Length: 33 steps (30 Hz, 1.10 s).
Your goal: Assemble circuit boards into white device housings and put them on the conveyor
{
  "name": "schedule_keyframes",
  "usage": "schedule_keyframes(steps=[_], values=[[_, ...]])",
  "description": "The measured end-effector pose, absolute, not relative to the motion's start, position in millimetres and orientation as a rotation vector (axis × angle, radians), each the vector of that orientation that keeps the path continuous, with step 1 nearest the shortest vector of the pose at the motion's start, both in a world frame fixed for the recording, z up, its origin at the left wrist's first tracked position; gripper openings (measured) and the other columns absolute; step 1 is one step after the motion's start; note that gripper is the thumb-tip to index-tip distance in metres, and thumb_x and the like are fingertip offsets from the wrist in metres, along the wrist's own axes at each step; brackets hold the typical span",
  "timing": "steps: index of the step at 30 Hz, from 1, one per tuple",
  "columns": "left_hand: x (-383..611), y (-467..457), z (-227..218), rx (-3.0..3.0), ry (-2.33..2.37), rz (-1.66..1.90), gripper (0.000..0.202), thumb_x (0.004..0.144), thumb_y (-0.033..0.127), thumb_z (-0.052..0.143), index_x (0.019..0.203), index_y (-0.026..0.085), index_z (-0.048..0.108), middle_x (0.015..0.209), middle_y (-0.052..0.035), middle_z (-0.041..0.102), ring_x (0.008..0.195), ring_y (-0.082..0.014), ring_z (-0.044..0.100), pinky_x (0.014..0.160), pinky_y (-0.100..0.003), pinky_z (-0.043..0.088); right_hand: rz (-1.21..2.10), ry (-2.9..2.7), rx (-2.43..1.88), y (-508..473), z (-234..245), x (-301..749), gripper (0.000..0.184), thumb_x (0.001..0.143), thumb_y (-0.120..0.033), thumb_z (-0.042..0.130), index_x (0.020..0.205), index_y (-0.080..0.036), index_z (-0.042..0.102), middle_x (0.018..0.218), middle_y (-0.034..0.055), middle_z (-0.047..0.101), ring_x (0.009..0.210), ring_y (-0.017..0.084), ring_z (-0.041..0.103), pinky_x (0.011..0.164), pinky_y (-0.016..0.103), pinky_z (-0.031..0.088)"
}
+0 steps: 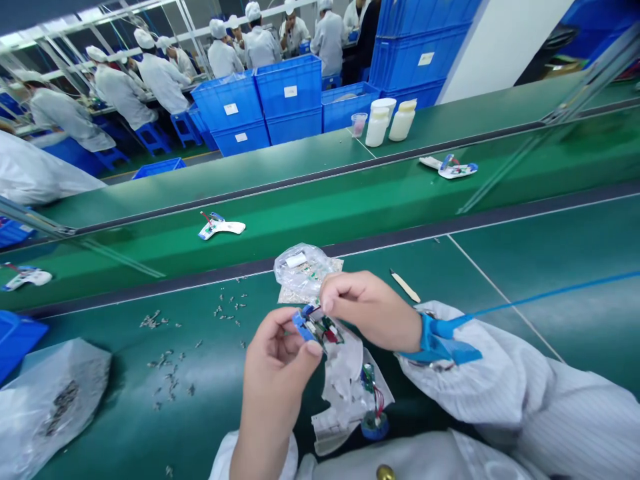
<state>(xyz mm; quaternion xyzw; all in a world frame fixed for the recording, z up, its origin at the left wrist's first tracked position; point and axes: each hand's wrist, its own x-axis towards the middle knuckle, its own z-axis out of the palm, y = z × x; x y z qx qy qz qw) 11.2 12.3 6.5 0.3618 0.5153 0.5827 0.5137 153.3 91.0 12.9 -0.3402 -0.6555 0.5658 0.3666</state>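
Note:
My left hand [280, 367] grips a small device housing [320, 328] with a blue end and a green circuit board inside, pinched between thumb and fingers. At the upper edge of that housing, my right hand [367, 307] is closed, thumb against forefinger; whatever is between the fingertips is too small to make out. Below both hands lie white shell pieces [343, 380]. Beside them a small circuit board [369, 377] is joined by red wires to a round blue part [375, 425]. A blue wrist strap [440, 340] circles my right wrist.
A clear bag of small parts [303, 267] lies ahead, with a pale-handled pointed tool [405, 285] to its right. Small metal pieces [170, 380] are scattered left, near a larger bag [65, 393]. Housings [223, 227] rest on the green conveyor belt [310, 207]. White bottles [377, 125] stand beyond.

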Motion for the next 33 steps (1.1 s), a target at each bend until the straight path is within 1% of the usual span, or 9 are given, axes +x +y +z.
schedule_keyframes(steps=[3, 6, 10, 15, 19, 26, 29, 31, 33], values=[[14, 17, 6, 0.627, 1.032, 1.436, 0.028, 0.062, 0.032, 0.079, 0.084, 0.019, 0.068, 0.070, 0.0009, 0.064, 0.059, -0.0084, 0.058, 0.053, -0.016, 0.048, 1.175, -1.703, -1.052, 104, 12, 160, 0.017, 0.080, -0.027, 0.052, 0.079, -0.016, 0.064, 0.083, 0.0040, 0.065, 0.079, 0.015, 0.058, 0.073, 0.028, 0.046], [16, 18, 8, 0.454, 0.920, 1.397, 0.025, 0.065, 0.029, 0.078, 0.085, 0.019, 0.068, 0.079, -0.0009, 0.068, 0.068, -0.0107, 0.064, 0.064, -0.020, 0.053, 1.141, -1.824, -0.903, 106, 16, 167, 0.022, 0.082, -0.022, 0.049, 0.098, -0.018, 0.064, 0.101, 0.0069, 0.065, 0.095, 0.017, 0.059, 0.084, 0.032, 0.046], [17, 19, 10, 0.345, 0.805, 1.384, 0.016, 0.069, 0.026, 0.075, 0.083, 0.018, 0.070, 0.076, 0.0004, 0.069, 0.063, -0.0095, 0.065, 0.066, -0.021, 0.056, 1.279, -2.077, -0.384, 99, 21, 171, 0.021, 0.086, -0.017, 0.046, 0.088, -0.015, 0.067, 0.102, 0.0093, 0.062, 0.099, 0.015, 0.058, 0.090, 0.030, 0.045], [16, 20, 11, 0.263, 0.758, 1.394, 0.017, 0.068, 0.024, 0.075, 0.083, 0.016, 0.072, 0.078, -0.0025, 0.074, 0.065, -0.0104, 0.067, 0.066, -0.019, 0.056, 1.300, -2.158, -0.243, 97, 18, 169, 0.021, 0.085, -0.015, 0.047, 0.085, -0.010, 0.068, 0.123, 0.0159, 0.050, 0.117, 0.020, 0.048, 0.101, 0.035, 0.035], [17, 20, 11, 0.252, 0.746, 1.397, 0.016, 0.068, 0.024, 0.075, 0.083, 0.017, 0.073, 0.079, -0.0026, 0.075, 0.068, -0.0117, 0.068, 0.070, -0.021, 0.057, 1.477, -2.069, -0.184, 99, 11, 169, 0.018, 0.086, -0.018, 0.050, 0.085, -0.012, 0.067, 0.132, 0.0148, 0.045, 0.123, 0.020, 0.044, 0.102, 0.035, 0.034], [18, 19, 10, 0.256, 0.697, 1.357, 0.018, 0.070, 0.024, 0.073, 0.086, 0.016, 0.073, 0.085, -0.0047, 0.075, 0.072, -0.0134, 0.069, 0.072, -0.022, 0.057, 1.765, -1.795, -0.138, 101, -6, 166, 0.012, 0.084, -0.019, 0.057, 0.077, -0.014, 0.066, 0.132, 0.0103, 0.046, 0.118, 0.018, 0.048, 0.099, 0.032, 0.037], [19, 18, 11, 0.284, 0.697, 1.337, 0.019, 0.070, 0.024, 0.074, 0.088, 0.018, 0.072, 0.083, -0.0036, 0.074, 0.070, -0.0125, 0.069, 0.069, -0.020, 0.056, 1.880, -1.604, -0.154, 101, -14, 163, 0.018, 0.083, -0.027, 0.059, 0.073, -0.014, 0.065, 0.128, 0.0098, 0.051, 0.112, 0.018, 0.052, 0.096, 0.033, 0.039], [19, 18, 13, 0.341, 0.708, 1.317, 0.021, 0.070, 0.024, 0.074, 0.090, 0.018, 0.071, 0.082, -0.0031, 0.073, 0.069, -0.0118, 0.068, 0.066, -0.019, 0.056, 1.881, -1.478, -0.189, 100, -16, 161, 0.022, 0.082, -0.033, 0.062, 0.070, -0.014, 0.064, 0.116, 0.0087, 0.059, 0.109, 0.018, 0.054, 0.097, 0.034, 0.037], [18, 17, 14, 0.420, 0.733, 1.310, 0.021, 0.071, 0.024, 0.073, 0.091, 0.018, 0.070, 0.083, -0.0031, 0.071, 0.070, -0.0116, 0.067, 0.067, -0.019, 0.055, 1.848, -1.380, -0.246, 99, -13, 162, 0.022, 0.082, -0.034, 0.062, 0.070, -0.016, 0.063, 0.092, 0.0055, 0.066, 0.106, 0.017, 0.055, 0.097, 0.034, 0.037]])
